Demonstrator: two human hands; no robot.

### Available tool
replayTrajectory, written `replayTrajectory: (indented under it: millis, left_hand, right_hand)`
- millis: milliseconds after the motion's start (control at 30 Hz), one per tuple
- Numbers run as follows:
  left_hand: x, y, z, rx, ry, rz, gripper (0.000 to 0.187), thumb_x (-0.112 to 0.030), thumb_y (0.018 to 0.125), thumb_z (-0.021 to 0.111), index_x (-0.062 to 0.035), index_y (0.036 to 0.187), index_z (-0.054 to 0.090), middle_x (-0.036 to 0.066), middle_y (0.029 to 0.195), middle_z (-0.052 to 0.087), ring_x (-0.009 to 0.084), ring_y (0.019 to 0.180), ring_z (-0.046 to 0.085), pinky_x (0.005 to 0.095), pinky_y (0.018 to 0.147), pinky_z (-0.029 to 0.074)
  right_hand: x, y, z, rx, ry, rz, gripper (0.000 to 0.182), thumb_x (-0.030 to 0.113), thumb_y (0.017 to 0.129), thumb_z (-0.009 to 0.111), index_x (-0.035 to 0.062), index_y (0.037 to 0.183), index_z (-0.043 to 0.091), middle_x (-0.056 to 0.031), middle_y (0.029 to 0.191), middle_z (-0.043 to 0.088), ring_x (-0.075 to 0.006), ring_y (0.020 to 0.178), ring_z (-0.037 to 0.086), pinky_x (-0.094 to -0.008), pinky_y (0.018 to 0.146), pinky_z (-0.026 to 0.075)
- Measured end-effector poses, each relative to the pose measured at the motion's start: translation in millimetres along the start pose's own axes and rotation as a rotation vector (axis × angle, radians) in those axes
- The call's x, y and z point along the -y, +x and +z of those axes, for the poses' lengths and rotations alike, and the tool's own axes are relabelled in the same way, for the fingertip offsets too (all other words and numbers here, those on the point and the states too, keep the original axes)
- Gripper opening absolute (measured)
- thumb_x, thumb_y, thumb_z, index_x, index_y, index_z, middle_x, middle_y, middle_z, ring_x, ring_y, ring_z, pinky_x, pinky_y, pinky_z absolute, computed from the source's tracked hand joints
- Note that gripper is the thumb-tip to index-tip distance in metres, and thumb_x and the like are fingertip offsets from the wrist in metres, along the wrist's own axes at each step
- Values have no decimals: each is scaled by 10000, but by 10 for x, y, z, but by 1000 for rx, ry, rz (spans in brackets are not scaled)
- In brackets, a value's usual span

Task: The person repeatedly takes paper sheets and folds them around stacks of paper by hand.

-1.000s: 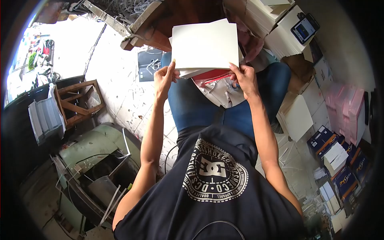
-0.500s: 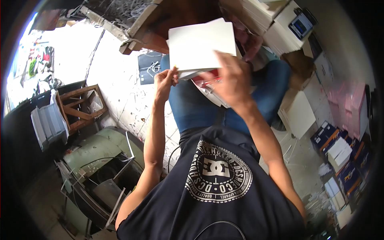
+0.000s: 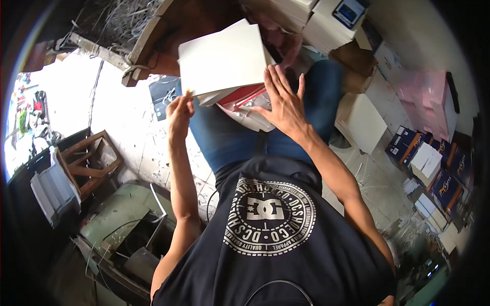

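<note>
A stack of white paper sheets [image 3: 219, 61] lies over my lap, its layers slightly fanned at odd angles. At its near left corner my left hand [image 3: 180, 115] is closed, thumb and finger pinched on the edge. Something small and yellowish shows at those fingertips; I cannot make it out. My right hand [image 3: 287, 104] is open, fingers stretched out, with the fingertips by the stack's right edge. Under the sheets, between my legs, sits a red and clear plastic wrapper [image 3: 250, 104], partly hidden.
A phone [image 3: 350, 12] lies on tall paper stacks [image 3: 326, 28] at the upper right. A wooden frame [image 3: 92, 160] and a green machine casing [image 3: 120, 209] stand left. Blue paper boxes [image 3: 446, 186] and a pink-wrapped bundle [image 3: 423, 99] are at the right.
The view has shifted, so the scene sits further left. My right hand, blurred over the sheets before, is now flat and still at their right edge. My left hand stays at the corner.
</note>
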State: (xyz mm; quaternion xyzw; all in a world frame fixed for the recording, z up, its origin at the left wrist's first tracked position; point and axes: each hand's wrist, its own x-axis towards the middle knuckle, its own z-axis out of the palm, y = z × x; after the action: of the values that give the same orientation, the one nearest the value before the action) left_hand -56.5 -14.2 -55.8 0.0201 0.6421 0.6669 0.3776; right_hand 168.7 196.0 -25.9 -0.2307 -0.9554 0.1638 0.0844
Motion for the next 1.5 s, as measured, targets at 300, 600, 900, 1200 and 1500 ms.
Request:
replayTrajectory:
  millis: [300, 600, 900, 1200, 1500]
  left_hand:
    - [-970, -1052, 820, -113, 95, 404, 419, -331, 1022, 461, 22, 853, 611, 71, 704, 569, 118, 600, 501, 231, 534, 389]
    - [-194, -178, 953, -66, 1346, 849, 578, -258, 905, 684, -100, 1416, 465, 164, 1462, 436, 338, 1396, 354, 467, 1136, 300]
    - [197, -11, 828, 19, 1521, 876, 698, -85, 848, 677, -127, 1483, 390, 153, 1539, 344, 331, 1423, 328, 484, 1151, 283]
    - [117, -36, 791, 48, 1502, 797, 785, -12, 778, 657, -117, 1497, 359, 175, 1558, 296, 351, 1441, 284, 494, 1152, 277]
    - [117, -61, 810, 42, 1499, 842, 798, -1, 740, 636, -72, 1483, 356, 203, 1546, 305, 359, 1437, 291, 486, 1160, 253]
  right_hand:
    - [572, 619, -347, -338, 511, -268, 383, 30, 753, 700, 83, 1132, 693, -122, 1111, 704, -258, 974, 697, -375, 838, 547]
    - [-1014, -973, -1305, -424, 1929, 875, 478, 203, 899, 671, -44, 1277, 515, -167, 1243, 592, -268, 1182, 566, -418, 1036, 446]
    - [-2396, -2419, -586, -768, -225, 606, 487, 176, 875, 704, 16, 1312, 560, -226, 1348, 549, -370, 1186, 581, -391, 949, 506]
    - [-2460, -1782, -308, -468, -16, 559, 445, 256, 877, 715, -54, 1184, 629, -236, 1151, 660, -384, 1107, 622, -434, 957, 477]
    - [-1949, 2080, -485, -551, 177, 49, 675, 417, 849, 706, -63, 1289, 527, -260, 1321, 546, -382, 1240, 521, -409, 1059, 411]
